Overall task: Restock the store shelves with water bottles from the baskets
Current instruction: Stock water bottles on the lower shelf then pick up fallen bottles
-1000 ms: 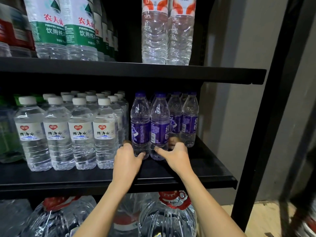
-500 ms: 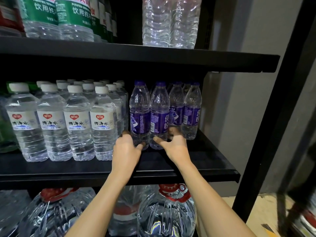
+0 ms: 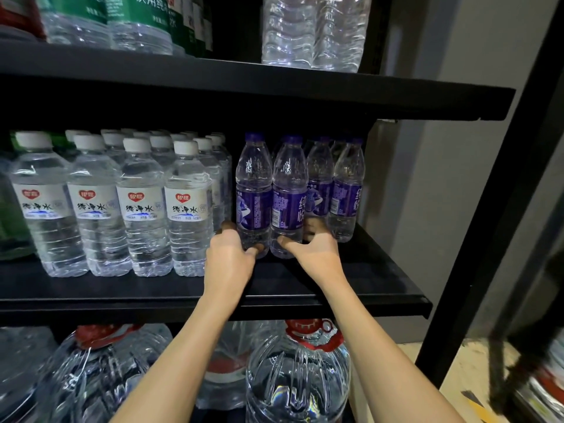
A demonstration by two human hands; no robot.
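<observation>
Gripping the left purple-label bottle (image 3: pixel 254 190) at its base with left hand (image 3: pixel 229 261), the neighbouring purple-label bottle (image 3: pixel 289 196) with right hand (image 3: pixel 316 254); both upright, back from front edge of the shelf (image 3: pixel 375 288).

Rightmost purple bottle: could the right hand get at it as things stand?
Probably yes, once freed: the right hand grips the front bottle just beside it, and nothing stands before the rightmost bottle on the shelf.

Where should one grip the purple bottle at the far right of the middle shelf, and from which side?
Grip the far-right purple bottle around its labelled middle, from the front right. It stands upright; its right side is free, while the neighbouring bottle crowds its left.
</observation>
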